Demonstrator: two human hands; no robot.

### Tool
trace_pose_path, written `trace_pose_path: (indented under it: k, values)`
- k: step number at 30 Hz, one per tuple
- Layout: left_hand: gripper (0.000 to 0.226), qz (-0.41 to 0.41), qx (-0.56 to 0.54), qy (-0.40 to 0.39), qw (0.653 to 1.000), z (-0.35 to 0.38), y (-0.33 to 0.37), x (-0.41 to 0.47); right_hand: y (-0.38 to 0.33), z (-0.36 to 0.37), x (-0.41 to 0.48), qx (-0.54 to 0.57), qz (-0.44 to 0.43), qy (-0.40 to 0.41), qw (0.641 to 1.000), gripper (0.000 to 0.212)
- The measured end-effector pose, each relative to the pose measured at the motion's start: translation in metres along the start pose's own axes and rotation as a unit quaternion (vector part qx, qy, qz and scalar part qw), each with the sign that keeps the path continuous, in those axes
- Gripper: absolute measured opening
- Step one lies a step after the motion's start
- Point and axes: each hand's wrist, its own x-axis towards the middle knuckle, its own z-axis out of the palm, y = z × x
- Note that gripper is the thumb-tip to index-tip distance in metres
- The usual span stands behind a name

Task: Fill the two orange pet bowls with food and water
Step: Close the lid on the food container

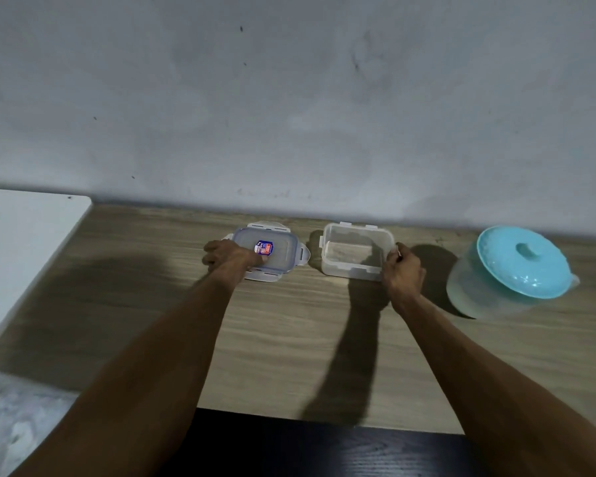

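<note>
A clear plastic container (pixel 353 251) stands uncovered on the wooden table (pixel 289 339) near the wall and looks nearly empty. Its clear lid (pixel 272 249), with a red and blue sticker and blue seal, lies flat to the left. My left hand (pixel 226 258) grips the lid's near left edge, thumb on top. My right hand (pixel 403 273) rests against the container's right side, fingers curled on its wall. A translucent jug with a turquoise lid (pixel 516 266) stands at the right. No orange bowls are in view.
A grey wall (pixel 289 98) rises right behind the table. A white surface (pixel 18 253) adjoins the table on the left. A speckled floor or cloth (pixel 14 425) shows at lower left. The table's front edge meets a dark surface (pixel 324 449) near me.
</note>
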Motion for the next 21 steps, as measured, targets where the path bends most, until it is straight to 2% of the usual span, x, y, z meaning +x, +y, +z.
trace_pose_path:
  k: [2,6,10,13,17,21]
  values:
    - [0.138,0.009,-0.034,-0.030,0.999,0.009,-0.018,0.040,-0.001,0.000,0.000,0.004,0.005,-0.001,1.000,0.033]
    - [0.060,0.033,-0.155,-0.107,0.981,-0.020,-0.006,-0.005,-0.002,-0.002,-0.002,0.003,-0.003,-0.001,1.000,0.031]
    - [0.015,-0.013,-0.323,-0.089,0.942,-0.030,0.009,-0.013,-0.008,-0.008,-0.007,0.017,0.018,-0.014,1.000,0.033]
    - [0.008,-0.015,-0.382,-0.118,0.916,-0.039,0.018,-0.024,-0.010,-0.010,-0.011,0.031,0.024,-0.022,0.999,0.033]
    - [0.017,0.035,-0.407,-0.180,0.895,-0.031,0.031,-0.048,-0.007,-0.009,-0.010,0.041,0.027,-0.028,0.998,0.032]
    - [0.018,0.050,-0.397,-0.210,0.892,0.003,0.049,-0.084,-0.005,-0.010,-0.009,0.071,0.043,-0.038,0.996,0.036]
